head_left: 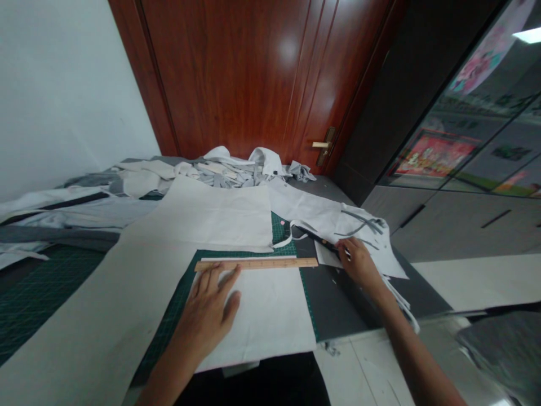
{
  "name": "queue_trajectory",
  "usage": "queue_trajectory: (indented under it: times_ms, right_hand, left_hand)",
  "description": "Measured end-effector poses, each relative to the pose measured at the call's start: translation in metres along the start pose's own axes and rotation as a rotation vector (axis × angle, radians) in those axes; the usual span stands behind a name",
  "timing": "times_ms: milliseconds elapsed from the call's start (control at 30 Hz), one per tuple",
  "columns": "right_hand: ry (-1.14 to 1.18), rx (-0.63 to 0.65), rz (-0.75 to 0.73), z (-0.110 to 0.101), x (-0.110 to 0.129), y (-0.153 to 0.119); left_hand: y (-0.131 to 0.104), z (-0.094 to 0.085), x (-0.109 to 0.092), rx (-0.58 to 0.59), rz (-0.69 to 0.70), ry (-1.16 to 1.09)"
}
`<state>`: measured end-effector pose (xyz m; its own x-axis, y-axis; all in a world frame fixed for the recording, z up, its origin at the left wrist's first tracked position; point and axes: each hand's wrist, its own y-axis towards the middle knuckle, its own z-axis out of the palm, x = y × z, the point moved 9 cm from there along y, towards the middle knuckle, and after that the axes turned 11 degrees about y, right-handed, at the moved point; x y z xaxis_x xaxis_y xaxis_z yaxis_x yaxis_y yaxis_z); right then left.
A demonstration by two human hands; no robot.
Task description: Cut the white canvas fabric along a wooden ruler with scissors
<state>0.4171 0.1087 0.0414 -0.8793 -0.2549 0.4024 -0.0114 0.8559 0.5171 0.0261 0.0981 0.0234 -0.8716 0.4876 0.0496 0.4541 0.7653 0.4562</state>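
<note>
My left hand (213,307) lies with its fingers spread, the fingertips pressing on a wooden ruler (270,263). Under the ruler is a white cloth piece (266,316), whose far edge shows just past it. Over to the right, my right hand (359,265) has its fingers closed on a small dark, shiny thing, partly hidden by the fingers. A long dark strip (315,234) reaches from near those fingers toward the middle of the table. A white paper or cloth corner (325,256) lies beside them.
A green cutting mat (186,290) covers part of the grey table (333,304). A large off-white cloth (211,214) spreads over the left and middle. Cloth scraps (228,172) heap at the back before a wooden door (236,73). White cloth with grey strips (359,223) lies right.
</note>
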Motion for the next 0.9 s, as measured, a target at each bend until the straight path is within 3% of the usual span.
queue_trajectory:
  times_ms: [67, 167, 300, 533, 700, 900]
  right_hand:
    - [-0.066, 0.079, 0.059, -0.003, -0.028, -0.007]
    - [-0.078, 0.163, 0.054, 0.0, -0.045, -0.014]
    - [-0.141, 0.15, 0.039, 0.002, -0.043, -0.006]
    - [-0.375, 0.268, 0.28, -0.004, -0.04, 0.005]
    - [-0.62, 0.287, 0.257, -0.012, -0.022, 0.004]
    - [-0.564, 0.441, 0.346, -0.009, -0.035, 0.003]
  left_hand:
    - [0.0, 0.0, 0.0, 0.003, 0.002, 0.001]
    - [0.001, -0.001, 0.001, -0.004, -0.001, -0.001]
    - [0.001, -0.001, 0.001, -0.009, -0.003, -0.01]
    - [0.001, -0.004, -0.001, -0.017, 0.014, 0.003]
    - [0.001, -0.004, -0.002, -0.03, 0.018, -0.006]
    - [0.002, -0.003, -0.001, -0.021, 0.018, 0.002]
